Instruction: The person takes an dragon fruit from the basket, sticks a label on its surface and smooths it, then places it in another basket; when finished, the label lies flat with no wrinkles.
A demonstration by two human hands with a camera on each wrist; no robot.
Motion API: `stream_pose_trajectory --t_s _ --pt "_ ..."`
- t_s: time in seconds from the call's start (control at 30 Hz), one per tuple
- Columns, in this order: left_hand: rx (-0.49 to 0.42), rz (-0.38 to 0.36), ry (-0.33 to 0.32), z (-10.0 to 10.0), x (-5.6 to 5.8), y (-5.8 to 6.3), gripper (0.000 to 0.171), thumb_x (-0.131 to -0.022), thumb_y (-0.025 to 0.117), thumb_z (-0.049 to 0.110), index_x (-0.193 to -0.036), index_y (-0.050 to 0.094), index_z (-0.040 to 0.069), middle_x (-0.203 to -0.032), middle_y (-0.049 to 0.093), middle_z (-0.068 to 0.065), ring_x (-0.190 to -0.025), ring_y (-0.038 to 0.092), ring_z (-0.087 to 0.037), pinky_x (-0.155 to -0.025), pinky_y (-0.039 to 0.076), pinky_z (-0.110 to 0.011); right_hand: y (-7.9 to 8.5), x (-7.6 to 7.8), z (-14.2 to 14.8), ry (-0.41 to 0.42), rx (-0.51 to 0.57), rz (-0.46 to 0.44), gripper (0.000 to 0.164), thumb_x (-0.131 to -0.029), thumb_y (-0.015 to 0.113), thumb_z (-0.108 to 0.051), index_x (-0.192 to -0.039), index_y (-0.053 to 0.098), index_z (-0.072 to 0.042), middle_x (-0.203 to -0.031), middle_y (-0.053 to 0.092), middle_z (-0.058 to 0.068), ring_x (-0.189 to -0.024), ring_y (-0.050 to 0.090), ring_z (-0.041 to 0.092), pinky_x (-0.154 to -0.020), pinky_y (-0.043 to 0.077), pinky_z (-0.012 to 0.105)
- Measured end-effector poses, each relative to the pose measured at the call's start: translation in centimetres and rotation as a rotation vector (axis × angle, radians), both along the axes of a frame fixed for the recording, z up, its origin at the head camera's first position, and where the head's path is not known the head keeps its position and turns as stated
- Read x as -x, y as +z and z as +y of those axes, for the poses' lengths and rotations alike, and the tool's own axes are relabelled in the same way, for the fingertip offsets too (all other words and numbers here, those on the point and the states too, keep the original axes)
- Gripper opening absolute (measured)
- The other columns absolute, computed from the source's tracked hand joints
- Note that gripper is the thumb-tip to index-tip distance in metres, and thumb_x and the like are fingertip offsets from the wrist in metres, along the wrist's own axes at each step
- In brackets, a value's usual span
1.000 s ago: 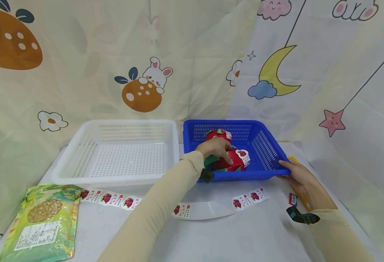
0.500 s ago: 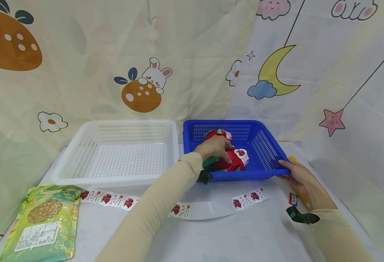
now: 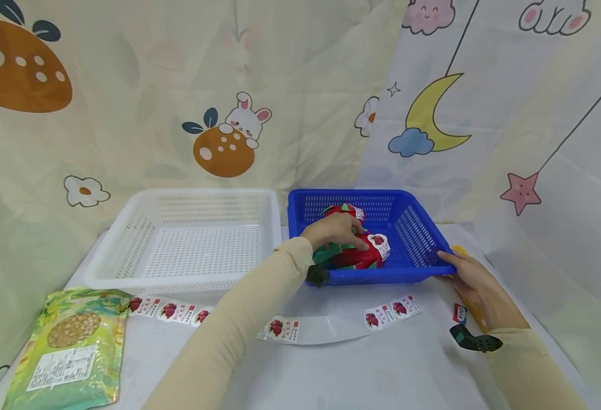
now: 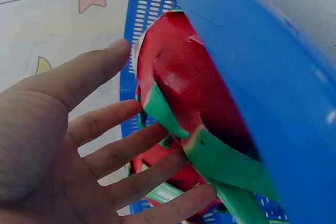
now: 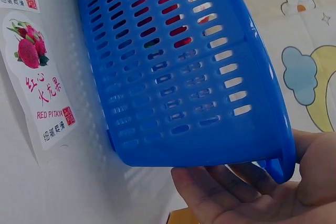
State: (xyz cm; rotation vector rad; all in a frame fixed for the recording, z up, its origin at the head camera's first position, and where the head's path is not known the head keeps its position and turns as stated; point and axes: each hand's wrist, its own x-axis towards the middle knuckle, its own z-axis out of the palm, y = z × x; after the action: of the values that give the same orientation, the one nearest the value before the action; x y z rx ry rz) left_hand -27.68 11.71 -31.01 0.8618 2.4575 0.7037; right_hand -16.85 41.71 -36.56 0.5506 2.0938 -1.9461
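Observation:
Two red dragon fruits with green scales sit in the blue basket (image 3: 403, 275). The front dragon fruit (image 3: 364, 259) wears a white label; behind it, the other dragon fruit (image 3: 342, 210) is partly covered by my left hand (image 3: 333, 229). In the left wrist view, that hand (image 4: 79, 150) has its fingers spread, thumb apart, fingertips at the dragon fruit (image 4: 205, 93); whether they touch is unclear. My right hand (image 3: 472, 279) grips the basket's front right corner. The right wrist view shows fingers (image 5: 202, 190) under the rim.
A white basket (image 3: 95, 273) stands to the left. In front lies a strip of dragon fruit labels (image 3: 282, 329), partly behind my left sleeve. A green food bag (image 3: 65, 347) is at front left. Near my right wrist lie a small red-and-blue packet (image 3: 459, 314) and something yellow (image 3: 477, 315).
My left hand has drawn slightly left, its thumb lifting from the front dragon fruit's side. The right hand keeps its hold on the basket corner. The head view has shifted a little.

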Motion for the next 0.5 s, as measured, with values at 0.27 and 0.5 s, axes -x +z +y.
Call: stream_pose_trajectory --t_s 0.27,0.5 --pt "-0.004 0.057 -0.035 -2.2 0.2 0.2 0.055 -0.087 0.068 0.044 -0.131 0.058 0.013 -0.120 0.065 -0.003 -0.101 0.062 -0.018 -0.084 0.056 -0.034 0.0 0.1 1.0 0.049 -0.131 0.043 0.093 -0.095 0.045 -0.057 -0.155 -0.006 -0.007 -0.160 0.004 0.023 -0.142 0.022 0.038 -0.116 0.022 0.048" --pt "0.038 0.164 -0.102 -6.4 -1.4 0.9 0.059 -0.089 0.068 0.044 -0.135 0.055 0.010 -0.134 0.060 -0.008 -0.124 0.056 -0.023 -0.101 0.049 -0.039 1.7 -1.8 1.0 0.003 -0.465 0.169 0.081 -0.098 0.038 -0.057 -0.156 0.010 -0.008 -0.158 0.020 0.024 -0.139 0.033 0.035 -0.107 0.043 0.034"
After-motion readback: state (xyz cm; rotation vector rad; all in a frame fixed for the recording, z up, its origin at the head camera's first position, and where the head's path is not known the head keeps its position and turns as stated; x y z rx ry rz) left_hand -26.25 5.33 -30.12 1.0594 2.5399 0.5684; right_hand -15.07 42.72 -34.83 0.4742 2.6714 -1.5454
